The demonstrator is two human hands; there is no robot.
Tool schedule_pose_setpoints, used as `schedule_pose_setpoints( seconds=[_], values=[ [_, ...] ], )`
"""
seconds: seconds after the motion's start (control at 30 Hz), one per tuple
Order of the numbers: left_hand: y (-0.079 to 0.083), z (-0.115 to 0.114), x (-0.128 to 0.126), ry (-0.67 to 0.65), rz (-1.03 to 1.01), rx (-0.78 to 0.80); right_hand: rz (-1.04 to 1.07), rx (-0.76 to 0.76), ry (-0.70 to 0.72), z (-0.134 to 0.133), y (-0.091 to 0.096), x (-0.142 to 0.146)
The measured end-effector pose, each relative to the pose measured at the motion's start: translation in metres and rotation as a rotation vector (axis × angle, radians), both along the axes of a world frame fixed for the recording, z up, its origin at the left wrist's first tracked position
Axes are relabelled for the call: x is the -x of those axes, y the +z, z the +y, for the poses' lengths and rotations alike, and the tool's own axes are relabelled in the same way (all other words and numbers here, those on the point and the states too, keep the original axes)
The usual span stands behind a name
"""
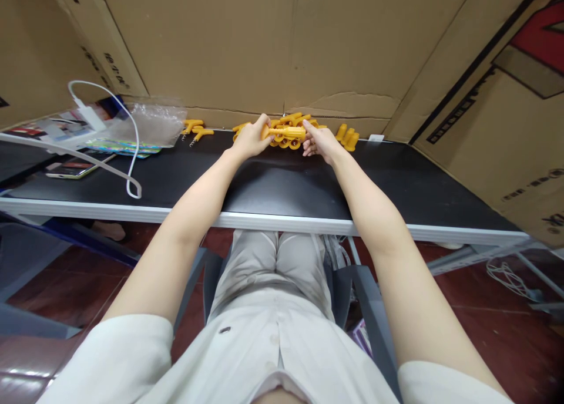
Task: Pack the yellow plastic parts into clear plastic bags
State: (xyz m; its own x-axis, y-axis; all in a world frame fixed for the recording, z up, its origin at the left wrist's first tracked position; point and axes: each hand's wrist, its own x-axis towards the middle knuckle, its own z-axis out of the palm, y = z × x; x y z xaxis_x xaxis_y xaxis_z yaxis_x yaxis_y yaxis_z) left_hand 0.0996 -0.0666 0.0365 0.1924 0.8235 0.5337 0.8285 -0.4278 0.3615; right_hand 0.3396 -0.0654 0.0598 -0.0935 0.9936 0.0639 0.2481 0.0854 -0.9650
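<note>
My left hand (pixel 252 138) is closed around the handle end of a yellow corkscrew (pixel 288 133), held level above the black tabletop. The fingers of my right hand (pixel 321 141) are curled at the other end of its yellow sleeve, thumb on top; their exact contact is hard to see. Behind and under it lies a pile of yellow corkscrew parts (pixel 294 118), partly covered by my hands. To the left, two yellow corkscrew handles (pixel 201 133) with bare metal spirals rest on the table. Several yellow sleeves (pixel 348 137) stand or lean right of my right hand.
Cardboard walls (pixel 282 46) enclose the black table (pixel 282 187) at the back and sides. On the left are a clear plastic bag (pixel 154 122), a phone (pixel 73 168), and a white charger (pixel 91 117) with a looping cable. A pale edge runs along the table's front.
</note>
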Motion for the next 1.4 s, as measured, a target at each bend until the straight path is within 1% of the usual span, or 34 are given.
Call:
schedule_pose_setpoints(
  seconds=[0.1, 0.27, 0.43, 0.57, 0.73, 1.1, 1.4],
  values=[
    [-0.002, 0.002, 0.000, -0.001, 0.006, 0.006, 0.010, 0.032, -0.038, -0.003, 0.002, 0.003],
    [-0.009, 0.014, 0.003, -0.006, -0.020, -0.018, -0.008, 0.090, -0.067, -0.015, 0.011, 0.007],
    [-0.011, 0.020, 0.008, -0.002, -0.029, -0.027, 0.050, 0.102, -0.004, -0.020, 0.019, 0.000],
    [-0.010, 0.018, 0.008, -0.005, -0.033, -0.024, 0.089, 0.054, 0.054, -0.020, 0.018, -0.005],
    [-0.009, 0.018, 0.006, 0.002, -0.024, -0.012, 0.085, 0.002, 0.045, -0.019, 0.015, -0.003],
    [-0.010, 0.017, 0.006, -0.048, -0.043, -0.058, 0.125, 0.032, 0.034, -0.019, 0.017, 0.001],
    [-0.005, 0.011, 0.001, -0.009, -0.035, -0.020, 0.145, 0.064, -0.005, -0.016, 0.015, 0.002]
  ],
)
